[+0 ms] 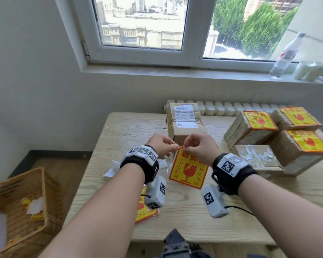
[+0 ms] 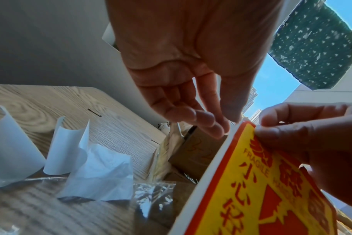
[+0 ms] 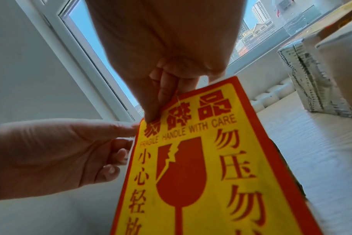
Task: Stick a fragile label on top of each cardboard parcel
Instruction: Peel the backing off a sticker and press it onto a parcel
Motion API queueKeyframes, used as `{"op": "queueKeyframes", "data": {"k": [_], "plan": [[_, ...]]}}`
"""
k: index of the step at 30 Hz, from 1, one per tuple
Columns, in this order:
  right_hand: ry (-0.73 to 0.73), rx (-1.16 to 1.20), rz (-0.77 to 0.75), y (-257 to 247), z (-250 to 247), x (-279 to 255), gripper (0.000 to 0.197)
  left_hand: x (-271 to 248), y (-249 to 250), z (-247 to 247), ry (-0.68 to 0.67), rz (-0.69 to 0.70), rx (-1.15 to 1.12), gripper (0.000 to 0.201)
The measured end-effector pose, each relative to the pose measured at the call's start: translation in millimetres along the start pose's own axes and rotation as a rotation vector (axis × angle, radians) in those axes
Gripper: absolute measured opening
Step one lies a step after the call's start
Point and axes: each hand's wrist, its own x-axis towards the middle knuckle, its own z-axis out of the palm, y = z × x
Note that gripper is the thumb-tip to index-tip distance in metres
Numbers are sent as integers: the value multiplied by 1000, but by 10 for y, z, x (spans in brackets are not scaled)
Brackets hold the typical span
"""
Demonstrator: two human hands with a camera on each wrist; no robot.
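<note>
A yellow and red fragile label (image 1: 188,172) hangs upright above the table (image 1: 194,220), held by its top edge. My right hand (image 1: 192,148) pinches that edge between thumb and fingers, as the right wrist view shows (image 3: 161,103). My left hand (image 1: 171,148) pinches the label's top left corner with its fingertips (image 2: 223,129), where a white backing edge shows. An unlabelled cardboard parcel (image 1: 185,123) with a shipping slip stands just behind the hands. Three parcels at the right carry labels (image 1: 259,121). A taped parcel (image 1: 257,159) in front of them has a bare top.
A stack of labels (image 1: 145,213) lies under my left wrist. Curled white backing scraps (image 2: 90,171) and clear film lie at the table's left. A wicker basket (image 1: 26,198) with scraps stands on the floor, left. A bottle (image 1: 285,56) stands on the windowsill.
</note>
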Motion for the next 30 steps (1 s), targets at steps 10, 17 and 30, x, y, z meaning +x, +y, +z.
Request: {"op": "queueKeyframes", "data": {"k": [10,17,30], "plan": [[-16,-12,-7,-5,34,27,21,-38,14,-44,-100,-56,-108,12],[-70,75,10,-36,54,27,13,-11,7,-65,-108,-96,-179,15],[-34,110,-17,-103,56,-18,19,-7,22,-47,-108,-145,-335,19]]}}
